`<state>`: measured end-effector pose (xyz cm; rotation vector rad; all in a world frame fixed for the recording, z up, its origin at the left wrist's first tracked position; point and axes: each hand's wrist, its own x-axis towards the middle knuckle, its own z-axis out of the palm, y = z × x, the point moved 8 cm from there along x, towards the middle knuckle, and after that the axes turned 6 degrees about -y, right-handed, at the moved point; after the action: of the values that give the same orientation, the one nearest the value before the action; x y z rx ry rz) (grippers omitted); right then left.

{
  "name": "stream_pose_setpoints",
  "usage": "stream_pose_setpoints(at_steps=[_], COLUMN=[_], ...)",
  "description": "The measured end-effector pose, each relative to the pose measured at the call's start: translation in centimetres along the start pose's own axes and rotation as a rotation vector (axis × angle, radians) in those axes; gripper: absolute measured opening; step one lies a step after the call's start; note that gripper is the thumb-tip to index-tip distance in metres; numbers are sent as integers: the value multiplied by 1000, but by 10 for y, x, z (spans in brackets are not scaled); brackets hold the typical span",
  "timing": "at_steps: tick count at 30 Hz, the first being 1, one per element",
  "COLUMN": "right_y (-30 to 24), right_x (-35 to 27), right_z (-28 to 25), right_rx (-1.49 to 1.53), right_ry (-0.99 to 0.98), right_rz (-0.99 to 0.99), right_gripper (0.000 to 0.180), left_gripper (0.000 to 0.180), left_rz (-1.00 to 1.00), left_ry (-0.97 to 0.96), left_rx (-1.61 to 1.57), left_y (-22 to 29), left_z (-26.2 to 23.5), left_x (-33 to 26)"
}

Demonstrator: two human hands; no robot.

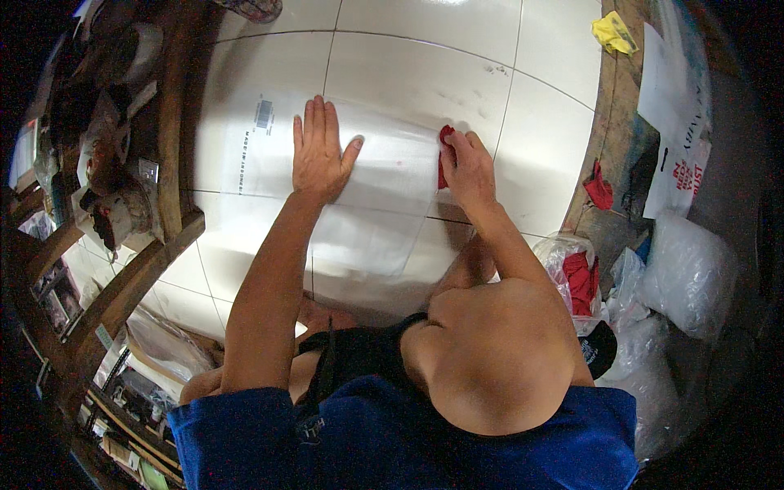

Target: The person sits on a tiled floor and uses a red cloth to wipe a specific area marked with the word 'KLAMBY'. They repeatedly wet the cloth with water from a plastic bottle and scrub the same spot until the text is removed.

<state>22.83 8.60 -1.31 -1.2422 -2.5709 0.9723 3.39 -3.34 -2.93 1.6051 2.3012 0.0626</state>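
Red cloth (443, 173) in right grip (471, 169) by translucent plastic (380, 208)

White tiled floor (555, 53); wooden shelving (140, 279) at left.

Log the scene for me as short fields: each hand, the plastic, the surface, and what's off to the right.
Left hand: palm down on the clear plastic
Right hand: gripping a red cloth
Red cloth position: at the plastic's right edge; whether inside, unclear
Surface: pale tiled floor
Off right: yellow scrap and red scrap on a wooden board
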Motion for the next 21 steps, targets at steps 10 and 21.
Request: stream_pose_setpoints(at_steps=[10, 21], right_y=[-70, -19], right_x=[-8, -44], right_z=[42, -4], right_rx=[-15, 67], right_ry=[-108, 85], right_rz=[-223, -36], right_gripper=[16, 12], left_gripper=[69, 69], left_rz=[10, 11], left_ry=[52, 15], left_rx=[29, 26], left_y=[4, 5], left_z=[-3, -4], left_x=[6, 1])
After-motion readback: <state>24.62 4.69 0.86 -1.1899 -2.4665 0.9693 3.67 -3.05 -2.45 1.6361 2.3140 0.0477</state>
